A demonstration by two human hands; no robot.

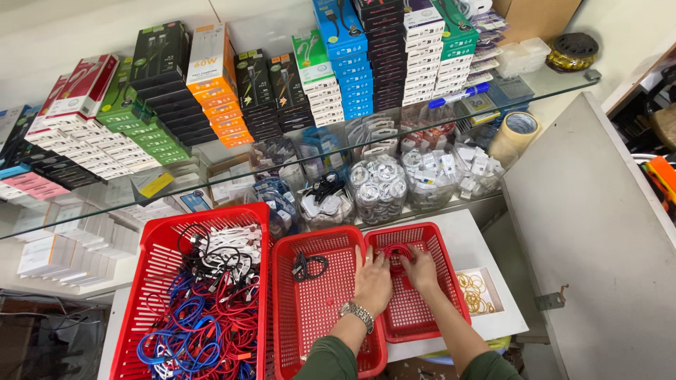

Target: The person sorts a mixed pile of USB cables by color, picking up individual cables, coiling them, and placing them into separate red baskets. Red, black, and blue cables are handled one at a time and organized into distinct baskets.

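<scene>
My left hand (372, 283), with a metal wristwatch, rests on the shared rim between the middle red basket (289, 309) and the small right red basket (438, 248). My right hand (420, 270) is inside the right basket, fingers on a coiled red cable (396, 254) that both hands touch. A coiled black cable (308, 266) lies alone in the middle basket. The large left red basket (151, 262) holds a tangle of red, blue, black and white cables (211, 309).
A glass shelf (563, 81) carries stacked boxes of cable packs. Beneath it stand clear jars of coiled cables (379, 188) and a tape roll (516, 131). A small white tray of rubber bands (476, 290) sits right of the baskets. A grey panel (598, 232) stands at right.
</scene>
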